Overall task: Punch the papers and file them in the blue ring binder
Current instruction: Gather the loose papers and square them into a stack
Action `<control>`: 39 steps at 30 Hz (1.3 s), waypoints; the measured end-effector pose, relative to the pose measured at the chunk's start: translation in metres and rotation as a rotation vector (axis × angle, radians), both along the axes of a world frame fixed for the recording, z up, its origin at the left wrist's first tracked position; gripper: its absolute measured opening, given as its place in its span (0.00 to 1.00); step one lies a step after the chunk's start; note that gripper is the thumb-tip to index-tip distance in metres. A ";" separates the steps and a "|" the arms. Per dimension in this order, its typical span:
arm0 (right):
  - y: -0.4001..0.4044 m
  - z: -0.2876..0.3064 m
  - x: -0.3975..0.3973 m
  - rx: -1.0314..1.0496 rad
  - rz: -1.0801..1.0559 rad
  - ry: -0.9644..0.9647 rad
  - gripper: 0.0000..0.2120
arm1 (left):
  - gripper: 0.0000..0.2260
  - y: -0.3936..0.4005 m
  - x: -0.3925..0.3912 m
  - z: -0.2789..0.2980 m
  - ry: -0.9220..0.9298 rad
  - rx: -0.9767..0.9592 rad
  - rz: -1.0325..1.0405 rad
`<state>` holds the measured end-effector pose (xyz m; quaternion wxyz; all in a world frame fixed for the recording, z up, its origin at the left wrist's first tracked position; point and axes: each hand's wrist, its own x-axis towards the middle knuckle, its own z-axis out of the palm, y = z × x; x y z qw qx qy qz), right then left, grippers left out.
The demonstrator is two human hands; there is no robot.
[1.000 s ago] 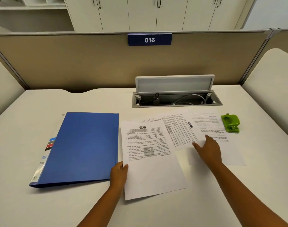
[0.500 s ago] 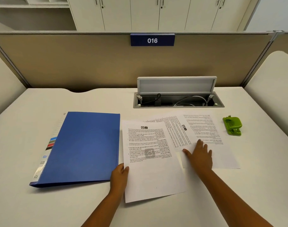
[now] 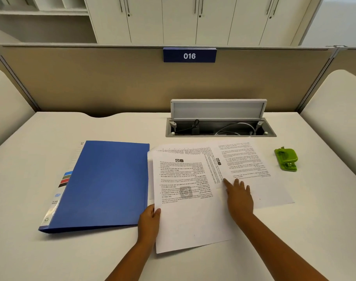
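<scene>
The papers point(image 3: 193, 199) lie fanned across the middle of the desk point(image 3: 51, 256), three overlapping sheets whose long axes disagree: the near sheet runs away from the person, while the far ones lie skewed to the right. The left hand point(image 3: 149, 220) pinches the near sheet's left edge, just beside the closed blue ring binder point(image 3: 106, 185). The right hand point(image 3: 239, 199) rests flat and open on the overlap, gripping nothing. The green hole punch point(image 3: 286, 159) sits well apart to the right (so the right hand is nearer it). Squaring the sheets likely comes first.
</scene>
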<state>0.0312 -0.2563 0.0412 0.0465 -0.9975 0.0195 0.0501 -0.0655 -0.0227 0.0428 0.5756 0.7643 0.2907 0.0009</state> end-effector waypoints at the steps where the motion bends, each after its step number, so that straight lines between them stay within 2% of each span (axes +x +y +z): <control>1: 0.001 -0.001 -0.002 0.002 0.008 0.005 0.25 | 0.10 0.000 -0.001 0.000 -0.002 -0.002 0.002; 10: 0.009 0.001 -0.005 0.082 -0.006 0.047 0.25 | 0.06 0.000 0.000 -0.002 -0.041 0.008 -0.009; 15: 0.016 0.000 -0.005 0.089 -0.006 0.043 0.24 | 0.10 0.002 0.000 -0.004 -0.036 0.014 -0.014; 17: 0.017 0.002 -0.003 0.200 -0.041 0.038 0.22 | 0.10 0.002 0.000 -0.005 -0.031 0.012 -0.011; 21: 0.016 0.013 -0.015 0.733 -0.188 -0.105 0.21 | 0.10 0.002 0.000 -0.006 -0.037 0.008 -0.007; 25: 0.007 0.037 -0.020 1.104 -0.433 -0.204 0.23 | 0.10 0.001 0.000 -0.005 -0.048 0.004 -0.001; 28: 0.001 0.061 -0.018 1.330 -0.435 -0.242 0.27 | 0.10 0.001 -0.001 -0.005 -0.053 0.001 0.004; 32: -0.005 0.100 -0.010 1.363 -0.411 -0.423 0.29 | 0.09 0.002 0.000 -0.006 -0.053 0.001 -0.004; 37: -0.003 0.134 -0.014 1.504 -0.331 -0.578 0.28 | 0.09 0.002 0.000 -0.007 -0.052 0.010 -0.009; 39: 0.000 0.149 -0.016 1.400 -0.272 -0.634 0.27 | 0.10 0.002 0.000 -0.007 -0.049 0.012 -0.012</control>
